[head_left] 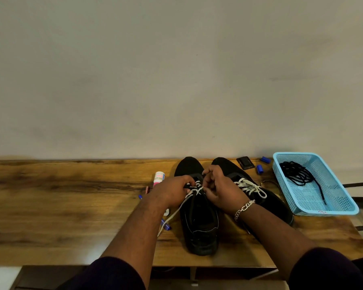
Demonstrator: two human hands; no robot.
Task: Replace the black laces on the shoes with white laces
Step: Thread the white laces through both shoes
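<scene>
Two black shoes stand side by side on the wooden table, toes toward the wall. The right shoe has a white lace threaded and tied in a bow. The left shoe is partly laced with a white lace, whose loose end trails off to the left over the table. My left hand pinches that lace at the shoe's upper eyelets. My right hand, a silver bracelet on its wrist, pinches the lace from the other side. The black laces lie bundled in a blue basket.
The blue basket stands at the table's right end. A small white bottle lies left of the shoes. Blue pens lie under my left forearm. A black square object and blue caps sit near the wall.
</scene>
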